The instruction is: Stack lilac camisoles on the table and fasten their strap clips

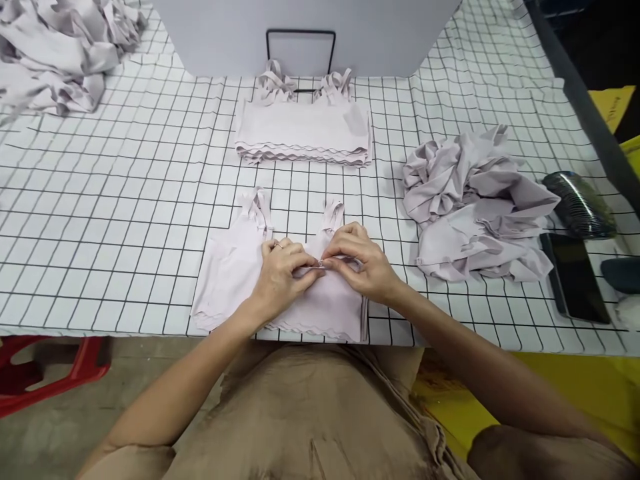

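A pale pink strapped camisole top (330,307) lies flat at the table's front edge, on top of other folded layers. My left hand (285,273) pinches its upper edge near the middle, thumb and forefinger together. Right beside it, my right hand (363,263) pinches the same edge, fingertips almost touching the left ones. What small part lies between the fingertips is too tiny to make out. The top's two straps (334,215) point away from me. Farther back rests a neat stack of similar folded tops (305,127), with looped straps at its far side.
A crumpled heap of pale garments (480,200) lies on the right, another (65,53) at the far left. Near the right edge are a dark phone (575,277) and a dark ribbed object (580,203). A grey panel (220,33) stands at the back of the grid-patterned tablecloth (125,220).
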{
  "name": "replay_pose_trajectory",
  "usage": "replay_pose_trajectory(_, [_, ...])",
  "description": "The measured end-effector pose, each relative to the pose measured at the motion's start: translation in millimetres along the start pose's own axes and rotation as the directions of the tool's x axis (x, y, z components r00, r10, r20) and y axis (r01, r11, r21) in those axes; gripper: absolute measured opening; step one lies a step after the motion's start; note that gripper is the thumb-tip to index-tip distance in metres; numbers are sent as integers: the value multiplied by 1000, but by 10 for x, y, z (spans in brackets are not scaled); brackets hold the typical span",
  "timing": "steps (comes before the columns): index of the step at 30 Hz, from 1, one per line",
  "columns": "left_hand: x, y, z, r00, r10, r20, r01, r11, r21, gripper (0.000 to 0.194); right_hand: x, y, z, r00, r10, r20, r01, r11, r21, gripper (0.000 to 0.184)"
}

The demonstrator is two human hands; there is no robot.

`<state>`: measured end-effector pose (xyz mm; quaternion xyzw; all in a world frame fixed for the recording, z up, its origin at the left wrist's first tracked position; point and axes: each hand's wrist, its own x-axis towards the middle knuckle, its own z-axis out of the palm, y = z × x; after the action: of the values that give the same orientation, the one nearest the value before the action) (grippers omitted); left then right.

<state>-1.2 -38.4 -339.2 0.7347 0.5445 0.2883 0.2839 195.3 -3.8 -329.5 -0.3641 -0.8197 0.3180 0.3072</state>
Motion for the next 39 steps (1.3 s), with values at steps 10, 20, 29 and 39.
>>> replay_pose_trajectory(10, [4,5,18,1000,-10,-1,10,1000,1,7,-8,-9,24,1000,9,-10,-9,1000,10,12])
replay_pose_trajectory(20, [2,-9,37,1000,6,-21,-6,1000,-26,8,-14,6,39,1000,-7,-21,7,1000,12,11])
replay_pose_trajectory(29, [6,-8,28,1000,15,-24,-16,999,-42,8,-27,21,67,999,-14,-50,14,1000,-6,12])
replay_pose_trajectory(39, [8,17,19,999,31,-20,-30,999,26,8,-14,34,83,996,-59,-72,60,998,2,11])
